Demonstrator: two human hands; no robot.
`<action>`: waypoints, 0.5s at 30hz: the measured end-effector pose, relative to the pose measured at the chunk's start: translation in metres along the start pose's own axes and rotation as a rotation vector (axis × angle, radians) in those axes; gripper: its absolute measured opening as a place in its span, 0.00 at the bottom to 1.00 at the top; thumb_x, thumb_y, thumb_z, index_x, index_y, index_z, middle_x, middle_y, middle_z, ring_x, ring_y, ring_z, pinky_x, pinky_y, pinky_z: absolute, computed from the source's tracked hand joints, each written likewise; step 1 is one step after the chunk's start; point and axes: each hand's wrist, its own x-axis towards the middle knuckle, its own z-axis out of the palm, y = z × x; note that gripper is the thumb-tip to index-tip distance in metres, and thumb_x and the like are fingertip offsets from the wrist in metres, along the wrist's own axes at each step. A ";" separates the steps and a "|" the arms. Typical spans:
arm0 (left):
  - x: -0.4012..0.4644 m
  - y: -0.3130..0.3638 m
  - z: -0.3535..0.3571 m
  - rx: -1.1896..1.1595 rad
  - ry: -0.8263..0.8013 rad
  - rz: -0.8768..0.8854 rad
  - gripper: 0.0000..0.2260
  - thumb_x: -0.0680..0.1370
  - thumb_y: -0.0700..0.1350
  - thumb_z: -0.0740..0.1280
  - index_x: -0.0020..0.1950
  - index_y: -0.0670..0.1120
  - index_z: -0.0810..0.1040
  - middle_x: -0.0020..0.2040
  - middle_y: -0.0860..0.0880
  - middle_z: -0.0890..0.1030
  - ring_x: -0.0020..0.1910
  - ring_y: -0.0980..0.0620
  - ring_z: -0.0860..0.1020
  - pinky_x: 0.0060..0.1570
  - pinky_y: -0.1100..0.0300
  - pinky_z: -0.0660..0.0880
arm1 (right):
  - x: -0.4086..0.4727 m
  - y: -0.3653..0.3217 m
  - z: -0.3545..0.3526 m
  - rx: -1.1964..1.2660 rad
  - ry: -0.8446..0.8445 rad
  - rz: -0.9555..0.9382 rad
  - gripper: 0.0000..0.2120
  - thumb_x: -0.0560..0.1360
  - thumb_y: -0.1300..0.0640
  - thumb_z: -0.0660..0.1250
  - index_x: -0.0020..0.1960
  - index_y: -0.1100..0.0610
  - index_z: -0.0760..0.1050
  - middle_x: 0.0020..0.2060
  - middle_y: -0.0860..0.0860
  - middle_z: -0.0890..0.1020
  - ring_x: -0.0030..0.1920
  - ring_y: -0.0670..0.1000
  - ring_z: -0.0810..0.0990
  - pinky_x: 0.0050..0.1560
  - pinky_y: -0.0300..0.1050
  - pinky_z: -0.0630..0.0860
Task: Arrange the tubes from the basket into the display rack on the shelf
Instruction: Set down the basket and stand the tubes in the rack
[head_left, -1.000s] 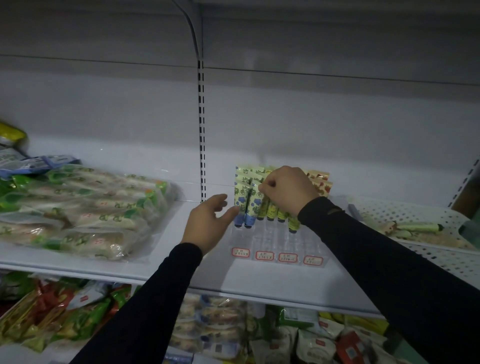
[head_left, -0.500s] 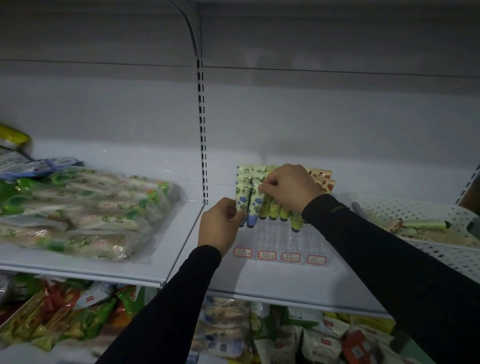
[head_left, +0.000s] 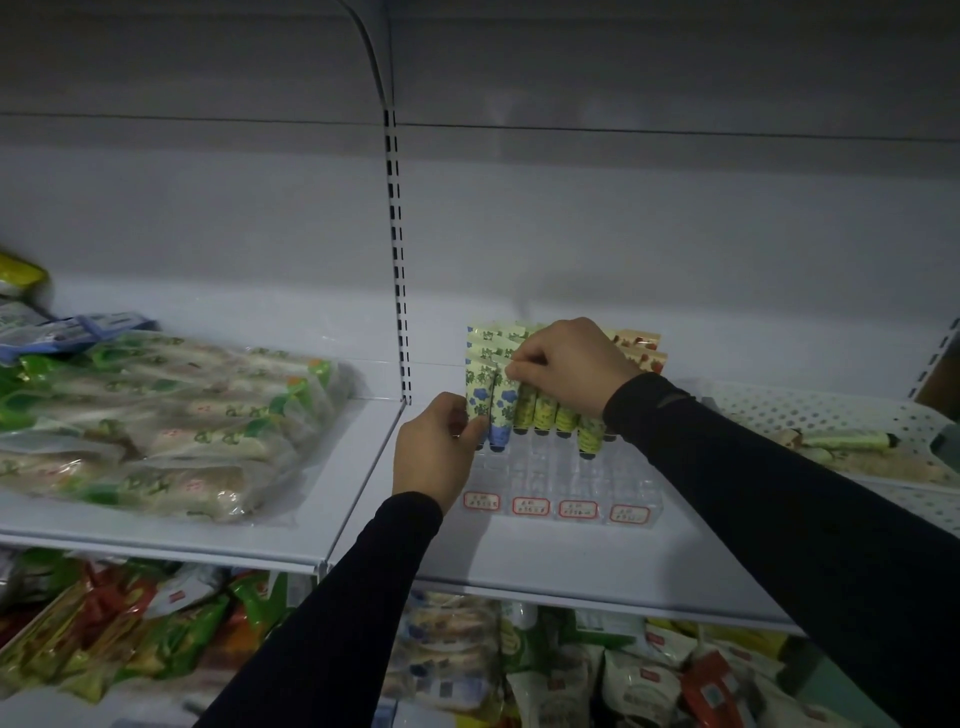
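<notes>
Just right of the frame's centre, a clear rack (head_left: 561, 478) sits on the white shelf (head_left: 519, 566), with tubes (head_left: 540, 410) standing cap-down in its back rows and bare slots in front. The right hand (head_left: 566, 371) is curled over the tube tops, its fingertips pinching the flat upper end of a blue-flowered tube (head_left: 503, 402). The left hand (head_left: 436, 447), lower and to the left, pinches the lower part of the blue-flowered tube (head_left: 477, 400) beside it, at the rack's left edge.

The tubes stand packed and touching, so a sideways tug on either one is likely to tilt its neighbours and topple the row. The rack looks light; pressing down off-centre near its left edge could slide or tip it on the smooth shelf. In this dim light the clear slots are hard to see, so a cap may miss its slot and leave the tube leaning. At the right edge of the frame, more tubes lie in a perforated basket (head_left: 831, 410).
</notes>
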 end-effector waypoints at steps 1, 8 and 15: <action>0.000 0.000 0.000 0.000 0.004 0.001 0.08 0.76 0.49 0.69 0.51 0.46 0.79 0.43 0.50 0.84 0.42 0.52 0.82 0.41 0.63 0.73 | 0.000 0.000 0.000 0.003 0.004 0.001 0.12 0.78 0.50 0.66 0.49 0.56 0.84 0.46 0.50 0.85 0.42 0.48 0.81 0.46 0.42 0.76; -0.002 0.000 0.001 -0.008 0.017 0.001 0.07 0.76 0.48 0.70 0.49 0.46 0.78 0.43 0.51 0.83 0.42 0.53 0.81 0.36 0.70 0.69 | -0.002 0.000 0.007 0.025 0.061 0.044 0.15 0.78 0.50 0.67 0.40 0.60 0.83 0.43 0.49 0.85 0.31 0.39 0.73 0.34 0.32 0.65; -0.003 0.001 0.002 0.001 0.032 0.008 0.07 0.77 0.48 0.70 0.49 0.45 0.78 0.43 0.51 0.83 0.43 0.53 0.81 0.40 0.64 0.71 | 0.000 -0.004 0.013 -0.027 0.132 0.089 0.21 0.76 0.50 0.68 0.29 0.61 0.73 0.33 0.57 0.82 0.35 0.54 0.80 0.37 0.41 0.70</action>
